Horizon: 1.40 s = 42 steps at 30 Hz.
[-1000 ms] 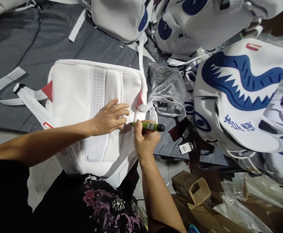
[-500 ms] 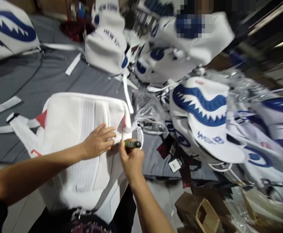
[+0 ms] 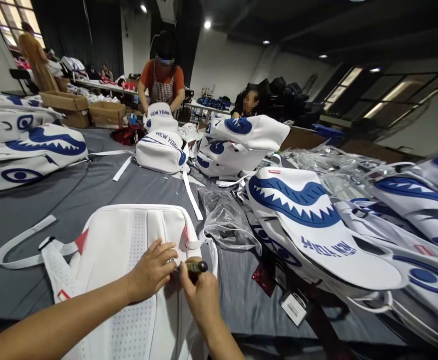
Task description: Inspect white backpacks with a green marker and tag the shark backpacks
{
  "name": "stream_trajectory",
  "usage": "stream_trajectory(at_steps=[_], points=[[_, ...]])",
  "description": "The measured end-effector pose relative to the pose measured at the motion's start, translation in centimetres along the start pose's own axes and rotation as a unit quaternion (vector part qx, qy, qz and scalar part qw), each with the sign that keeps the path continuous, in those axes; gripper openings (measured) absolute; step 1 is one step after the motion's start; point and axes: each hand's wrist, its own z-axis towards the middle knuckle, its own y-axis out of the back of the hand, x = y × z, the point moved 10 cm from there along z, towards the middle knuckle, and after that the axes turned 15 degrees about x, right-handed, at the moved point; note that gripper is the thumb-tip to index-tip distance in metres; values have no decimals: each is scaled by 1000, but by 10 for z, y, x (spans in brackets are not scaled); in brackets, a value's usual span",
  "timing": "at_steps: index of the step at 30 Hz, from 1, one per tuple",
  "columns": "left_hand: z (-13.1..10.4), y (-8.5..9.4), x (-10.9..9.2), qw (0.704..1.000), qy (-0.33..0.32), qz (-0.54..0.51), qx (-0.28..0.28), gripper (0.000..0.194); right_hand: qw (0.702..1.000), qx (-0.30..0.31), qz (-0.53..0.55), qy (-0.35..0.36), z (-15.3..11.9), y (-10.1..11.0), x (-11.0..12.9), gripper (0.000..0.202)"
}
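Note:
A white backpack point(image 3: 106, 250) lies at the table's near edge, its back panel up and straps at both sides. My left hand point(image 3: 153, 270) rests on this panel, fingers spread, right of the dotted strip. Close beside it, my right hand point(image 3: 201, 295) is closed around a dark green marker-like tool point(image 3: 196, 266). The tool's left end meets the panel near my left fingertips; its tip is too small to make out. A red tab and a white strap show just above my right hand.
White-and-blue bags point(image 3: 297, 215) are piled on the right, with tags hanging below. A clear plastic bag point(image 3: 228, 220) lies between. Small white bags point(image 3: 162, 152) stand ahead, more at left point(image 3: 46, 150). A person point(image 3: 162, 82) in an apron stands across the grey table point(image 3: 109, 190).
The view has tilted up, showing more of the room and people, so the bags sit lower in view. Both hands stay at the same part of the backpack, the tool still held.

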Motion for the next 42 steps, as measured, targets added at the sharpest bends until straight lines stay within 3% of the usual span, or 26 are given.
stream_trajectory(at_steps=[4, 7, 10, 13, 16, 19, 21, 24, 27, 30, 31, 33, 36, 38, 40, 42], points=[[5, 2, 0, 1000, 5, -12, 19, 9, 999, -28, -45, 2, -2, 2, 1, 46], [15, 10, 0, 999, -1, 0, 51, 9, 1000, -22, -8, 7, -3, -1, -3, 44], [34, 13, -1, 985, -38, 58, 156, 23, 1000, -27, -11, 0, -6, 2, -9, 43], [52, 14, -1, 954, -78, 114, 268, 39, 999, -36, 2, -6, -17, 15, -13, 41], [65, 18, 3, 934, -71, 140, 320, 42, 997, -12, 67, 34, -36, 21, 1, 34], [69, 28, -2, 930, -62, 168, 322, 35, 991, -17, 32, 130, -63, 19, 33, 46], [65, 47, -10, 933, -49, 182, 308, 30, 978, -43, -13, 205, -83, 15, 51, 56], [46, 103, -43, 944, -45, 208, 251, 32, 947, -114, -66, 294, -111, 28, 66, 52], [23, 170, -101, 952, -48, 248, 173, 35, 916, -138, -109, 362, -138, 63, 78, 45], [10, 206, -153, 956, -29, 264, 127, 37, 879, -129, -143, 436, -162, 106, 87, 41], [7, 206, -164, 958, -21, 259, 117, 39, 875, -116, -154, 445, -165, 115, 87, 42], [2, 186, -169, 964, 9, 237, 119, 41, 875, -104, -170, 442, -166, 122, 82, 44], [-4, 118, -131, 960, 102, 170, 196, 36, 875, -97, -190, 435, -157, 98, 68, 43], [-7, 77, -104, 951, 124, 125, 254, 27, 879, -81, -197, 427, -144, 72, 55, 39], [-7, 59, -88, 948, 114, 108, 276, 23, 890, -75, -194, 407, -132, 56, 45, 36], [-10, 60, -83, 951, 102, 109, 271, 22, 901, -72, -182, 388, -126, 52, 40, 36]])
